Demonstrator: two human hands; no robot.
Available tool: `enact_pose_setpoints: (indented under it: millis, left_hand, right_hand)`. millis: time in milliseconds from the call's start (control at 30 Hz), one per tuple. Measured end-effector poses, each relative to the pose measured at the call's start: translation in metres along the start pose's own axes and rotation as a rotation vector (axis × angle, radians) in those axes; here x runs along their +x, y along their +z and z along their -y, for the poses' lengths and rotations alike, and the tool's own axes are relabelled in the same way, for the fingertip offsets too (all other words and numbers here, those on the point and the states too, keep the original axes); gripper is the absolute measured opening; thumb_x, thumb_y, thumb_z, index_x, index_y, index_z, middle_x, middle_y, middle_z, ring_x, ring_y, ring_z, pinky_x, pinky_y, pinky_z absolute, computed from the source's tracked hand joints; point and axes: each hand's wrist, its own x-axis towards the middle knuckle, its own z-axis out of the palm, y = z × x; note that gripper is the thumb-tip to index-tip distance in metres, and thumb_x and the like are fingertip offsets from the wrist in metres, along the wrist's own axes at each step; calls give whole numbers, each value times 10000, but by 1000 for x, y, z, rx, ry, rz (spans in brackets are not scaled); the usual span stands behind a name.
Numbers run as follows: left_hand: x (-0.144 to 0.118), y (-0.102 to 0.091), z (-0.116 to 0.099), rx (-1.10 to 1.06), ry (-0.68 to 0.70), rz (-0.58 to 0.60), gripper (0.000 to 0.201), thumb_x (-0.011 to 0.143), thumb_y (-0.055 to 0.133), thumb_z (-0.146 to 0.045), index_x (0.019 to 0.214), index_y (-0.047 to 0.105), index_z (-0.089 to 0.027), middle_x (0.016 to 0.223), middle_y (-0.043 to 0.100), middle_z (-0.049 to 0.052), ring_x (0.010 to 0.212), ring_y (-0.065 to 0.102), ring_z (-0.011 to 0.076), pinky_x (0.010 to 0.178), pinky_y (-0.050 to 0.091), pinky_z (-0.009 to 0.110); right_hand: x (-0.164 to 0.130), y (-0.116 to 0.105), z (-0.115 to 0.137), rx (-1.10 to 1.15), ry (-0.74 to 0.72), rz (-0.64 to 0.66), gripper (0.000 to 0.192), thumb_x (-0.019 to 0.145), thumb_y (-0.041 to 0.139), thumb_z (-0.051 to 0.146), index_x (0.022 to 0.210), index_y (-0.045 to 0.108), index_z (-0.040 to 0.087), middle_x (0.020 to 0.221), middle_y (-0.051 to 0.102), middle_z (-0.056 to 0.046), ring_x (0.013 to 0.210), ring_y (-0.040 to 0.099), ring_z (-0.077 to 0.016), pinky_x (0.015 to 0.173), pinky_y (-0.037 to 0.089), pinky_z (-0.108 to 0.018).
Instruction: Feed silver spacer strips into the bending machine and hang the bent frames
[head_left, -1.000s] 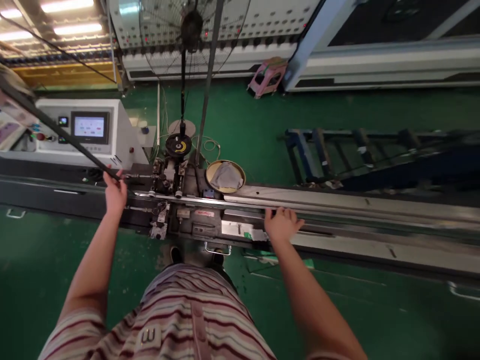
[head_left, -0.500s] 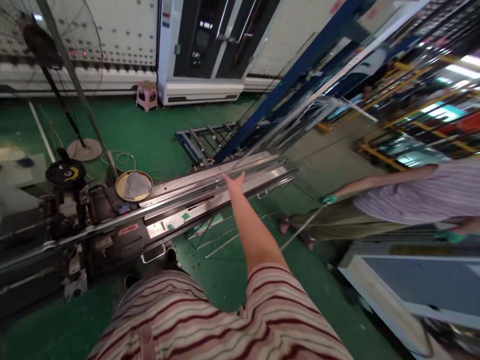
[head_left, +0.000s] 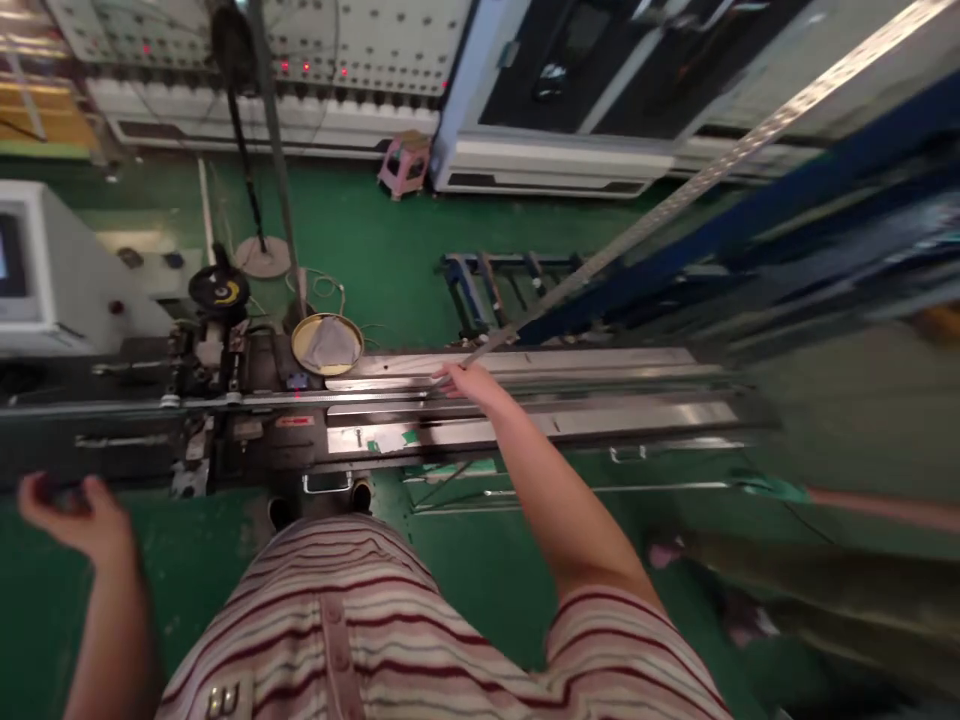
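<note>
My right hand [head_left: 466, 381] reaches out over the long steel machine bed [head_left: 615, 420] and is closed on the near end of a long thin metal strip [head_left: 675, 195]. The strip slants up and away to the upper right. My left hand [head_left: 66, 512] hangs blurred at the lower left, in front of the dark machine housing [head_left: 112, 440]. Its fingers are curled apart and nothing shows in it. A roller and clamp head [head_left: 214, 350] sits on the bed left of my right hand.
A round tin dish with a grey cloth [head_left: 327, 343] rests on the bed. A white control cabinet [head_left: 45, 270] stands at left, with a fan stand [head_left: 259, 255] and pink stool [head_left: 405, 160] behind. A blue rack [head_left: 495, 280] lies beyond. A co-worker's green-gloved hand [head_left: 772, 490] is at right.
My left hand has let go of the dark rod at the machine and dropped low. My right hand moved along the bed and closed on the strip's end. My head swung right, then back.
</note>
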Motion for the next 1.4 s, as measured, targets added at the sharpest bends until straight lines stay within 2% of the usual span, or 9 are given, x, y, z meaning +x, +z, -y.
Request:
enact_pose_setpoints:
  millis: [100, 200, 300, 600, 900, 1067, 1200, 1300, 1400]
  left_hand:
    - [-31, -4, 36, -67, 34, -263, 552, 859, 640, -275, 1371, 461, -379, 1474, 457, 30, 1381, 432, 256, 1103, 427, 461]
    - [-45, -3, 64, -113, 9, -293, 526, 843, 658, -309, 1345, 509, -253, 1415, 503, 107, 1342, 471, 266, 1085, 439, 437]
    - [-48, -15, 81, -107, 12, -338, 485, 867, 645, -323, 1331, 536, -232, 1381, 530, 119, 1290, 507, 242, 1039, 463, 383]
    - [-52, -69, 138, -97, -89, -465, 405, 903, 624, -307, 1299, 586, -233, 1329, 567, 116, 1173, 556, 212, 908, 486, 316]
    - [-37, -135, 198, -79, -131, -583, 448, 860, 654, -300, 1299, 586, -233, 1319, 574, 108, 1163, 566, 221, 944, 494, 355]
    - [-13, -157, 214, -83, -129, -543, 430, 868, 646, -302, 1289, 601, -227, 1301, 586, 120, 1184, 565, 241, 924, 505, 361]
    - [24, -153, 214, -117, -100, -458, 419, 876, 635, -329, 1281, 611, -224, 1306, 584, 125, 1208, 559, 251, 954, 505, 378]
    - [61, -135, 200, -204, -103, -360, 422, 875, 642, -331, 1282, 609, -224, 1336, 576, 128, 1257, 542, 252, 1043, 468, 402]
    - [100, -110, 172, -444, -180, -276, 482, 848, 682, -278, 1314, 572, -222, 1416, 542, 132, 1340, 500, 230, 1148, 379, 392]
  right_hand:
    - [-5, 40, 13, -14, -23, 84, 243, 877, 526, 225, 887, 747, 123, 736, 725, -73, 704, 681, -162, 675, 567, -275]
    - [-10, 80, 26, -44, -53, 164, 237, 854, 542, 220, 890, 754, 120, 768, 741, -83, 710, 690, -168, 669, 573, -280]
    - [-19, 121, 39, -70, -105, 240, 236, 853, 544, 231, 859, 752, 119, 799, 747, -90, 739, 704, -173, 651, 576, -271]
    - [-50, 249, 91, -189, -264, 370, 260, 858, 514, 222, 850, 755, 124, 805, 759, -87, 725, 716, -176, 702, 601, -297]
    - [-67, 384, 143, -291, -420, 418, 308, 847, 497, 251, 913, 775, 136, 904, 773, -74, 704, 714, -152, 715, 579, -262]
    - [-85, 459, 177, -234, -421, 431, 282, 824, 513, 217, 885, 774, 130, 814, 746, -60, 605, 662, -128, 662, 568, -256]
    - [-106, 510, 202, -136, -413, 470, 256, 819, 520, 199, 841, 766, 132, 774, 721, -38, 591, 629, -111, 649, 572, -252]
    - [-120, 523, 217, -74, -409, 478, 259, 817, 500, 173, 804, 756, 137, 713, 685, -17, 591, 611, -100, 661, 583, -252]
    - [-130, 502, 227, 24, -368, 517, 231, 799, 516, 167, 749, 740, 139, 636, 645, -5, 571, 589, -95, 660, 598, -260]
